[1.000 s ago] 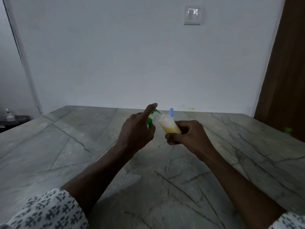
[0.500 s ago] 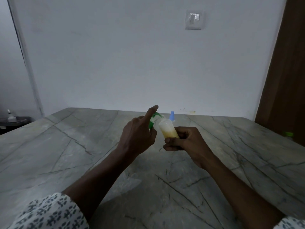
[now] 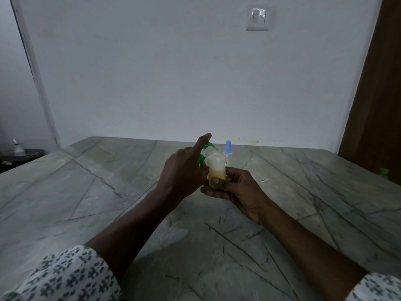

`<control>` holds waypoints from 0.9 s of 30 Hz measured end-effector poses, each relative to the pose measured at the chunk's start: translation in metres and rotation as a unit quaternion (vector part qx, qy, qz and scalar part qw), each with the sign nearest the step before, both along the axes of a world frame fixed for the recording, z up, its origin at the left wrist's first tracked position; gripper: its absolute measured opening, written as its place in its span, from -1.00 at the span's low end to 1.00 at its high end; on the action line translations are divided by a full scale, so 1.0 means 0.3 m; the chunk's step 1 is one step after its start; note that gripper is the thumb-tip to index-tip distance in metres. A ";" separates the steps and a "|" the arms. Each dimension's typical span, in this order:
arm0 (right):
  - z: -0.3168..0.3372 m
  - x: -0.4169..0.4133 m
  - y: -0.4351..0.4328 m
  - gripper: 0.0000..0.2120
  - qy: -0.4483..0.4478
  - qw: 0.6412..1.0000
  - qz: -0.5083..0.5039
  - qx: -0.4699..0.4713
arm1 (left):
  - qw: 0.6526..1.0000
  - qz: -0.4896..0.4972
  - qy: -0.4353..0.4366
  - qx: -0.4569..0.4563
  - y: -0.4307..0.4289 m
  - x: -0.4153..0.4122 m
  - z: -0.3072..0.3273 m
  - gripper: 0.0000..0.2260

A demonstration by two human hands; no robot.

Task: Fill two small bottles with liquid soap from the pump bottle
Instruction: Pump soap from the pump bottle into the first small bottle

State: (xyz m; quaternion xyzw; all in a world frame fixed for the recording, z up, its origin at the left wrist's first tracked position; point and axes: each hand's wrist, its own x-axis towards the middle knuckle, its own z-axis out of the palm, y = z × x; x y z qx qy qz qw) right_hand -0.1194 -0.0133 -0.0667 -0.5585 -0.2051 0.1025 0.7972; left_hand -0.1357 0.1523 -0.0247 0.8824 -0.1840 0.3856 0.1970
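A right hand [image 3: 235, 187] grips a small bottle [image 3: 216, 169], part-filled with yellowish soap, above a stone table [image 3: 86, 192]. Just left of that bottle, the left hand [image 3: 184, 170] curls around a green pump bottle [image 3: 206, 152], forefinger raised

Dim room: veined grey marble table [image 3: 91, 192] against a plain white wall [image 3: 152, 72], wall switch [image 3: 257, 17] above.

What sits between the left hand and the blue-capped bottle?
The small bottle, part-filled with yellowish soap and held in the right hand, per the head view.
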 end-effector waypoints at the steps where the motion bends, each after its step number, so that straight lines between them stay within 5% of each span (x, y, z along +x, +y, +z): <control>1: 0.001 -0.001 -0.002 -0.62 -0.008 1.000 -0.005 -0.008 | 1.000 -0.002 0.000 0.000 0.000 0.001 0.000 -0.35; 5: 0.035 -0.023 -0.020 -0.63 -0.073 0.989 -0.083 -0.102 | 1.000 -0.010 -0.006 -0.005 0.006 0.011 0.000 -0.33; 9: 0.102 -0.030 -0.083 -0.53 -0.208 0.903 -0.244 -0.288 | 1.000 -0.016 -0.009 -0.010 0.019 0.021 -0.002 -0.32; 12: 0.128 -0.035 -0.112 -0.54 -0.255 0.866 -0.274 -0.332 | 1.000 -0.016 -0.011 -0.006 0.012 0.013 -0.001 -0.34; 21: 0.084 -0.021 -0.088 -0.50 -0.250 0.868 -0.256 -0.344 | 0.999 -0.020 -0.028 -0.005 0.010 0.010 -0.005 -0.62; 27: 0.071 -0.009 -0.092 -0.54 -0.216 0.897 -0.248 -0.296 | 1.000 -0.012 -0.015 0.017 0.005 0.025 -0.013 -0.34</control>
